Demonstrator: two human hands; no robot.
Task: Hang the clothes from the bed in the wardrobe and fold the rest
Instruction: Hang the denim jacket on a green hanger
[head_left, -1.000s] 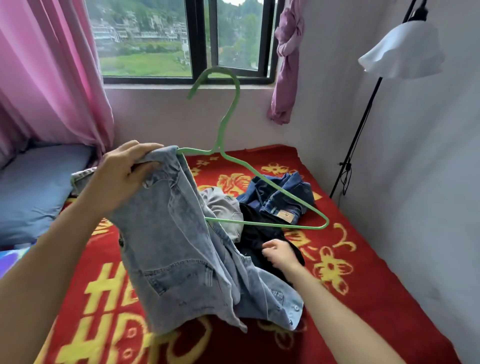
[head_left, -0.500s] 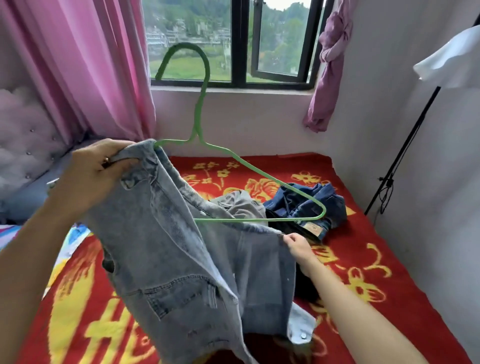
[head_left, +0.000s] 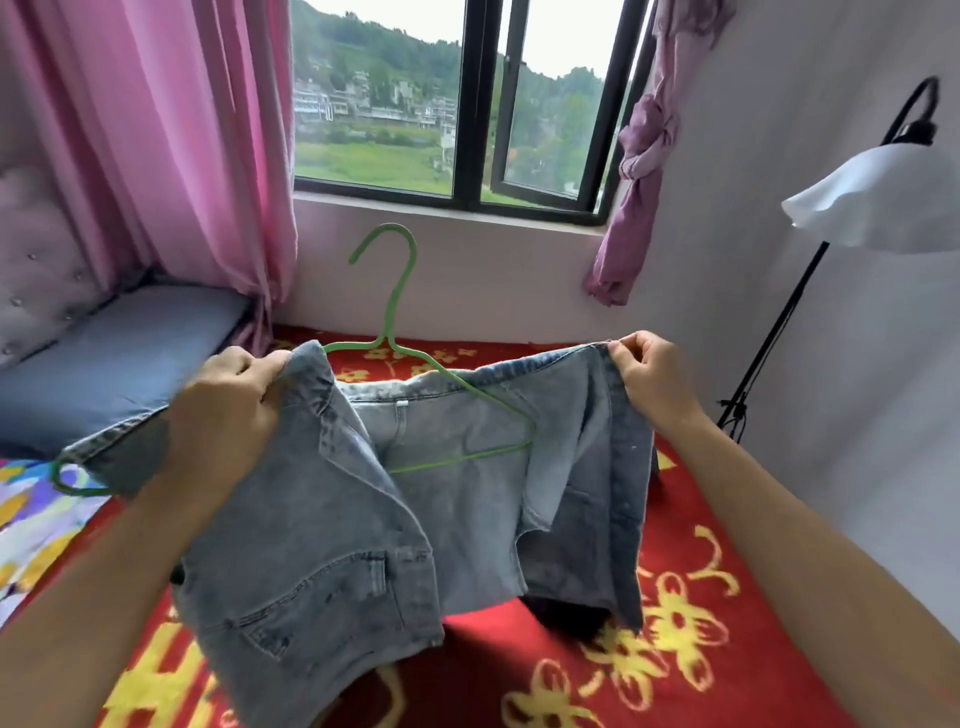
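Right hand (head_left: 649, 384) has come up off the bed and now pinches the far edge of the denim jacket (head_left: 415, 499), left hand (head_left: 228, 410) clamped on the near shoulder. The jacket is spread wide above the bed (head_left: 727, 649), green hanger (head_left: 395, 332) half inside its collar — that open side looks ready for the hanger arm.

soft daylight is coming in through the window (head_left: 457, 104) at the top, lighting the room evenly and leaving only faint shadows. the sky is blowing out to white. the wide lens is bending the window frame and the wall (head_left: 831, 312) at the edges. slight motion blur is softening the left hand (head_left: 223, 410) and the forearms.
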